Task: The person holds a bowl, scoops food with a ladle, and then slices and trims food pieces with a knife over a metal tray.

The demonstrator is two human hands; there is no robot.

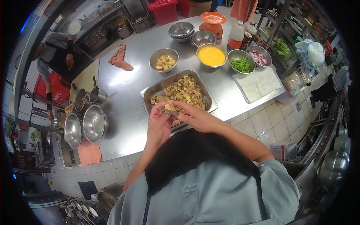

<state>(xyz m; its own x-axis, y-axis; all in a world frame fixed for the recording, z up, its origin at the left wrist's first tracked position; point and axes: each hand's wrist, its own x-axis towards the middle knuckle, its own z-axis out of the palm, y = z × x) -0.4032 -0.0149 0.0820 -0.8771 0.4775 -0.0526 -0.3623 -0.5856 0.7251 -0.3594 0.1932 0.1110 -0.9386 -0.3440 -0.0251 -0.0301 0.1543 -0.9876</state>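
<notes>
Both hands come together over the near edge of a deep steel tray (144,98), which holds a heap of cut brown pieces (185,91), perhaps mushrooms. My left hand (158,123) is closed around a pale brown piece (170,107) of similar colour. Against that piece lies a thin metal blade (165,111), like a small knife, whose handle is hidden in my right hand (197,117). Beyond the tray stands a steel bowl (152,62) with pale yellow chunks in it.
To the right are bowls of yellow liquid (211,55), cut green vegetables (240,64) and purple onion pieces (260,56). A folded white cloth (258,85) lies nearby. Empty steel bowls (93,123) and pots sit at the left, where another person (56,56) stands. An orange scale (213,24) is at the back.
</notes>
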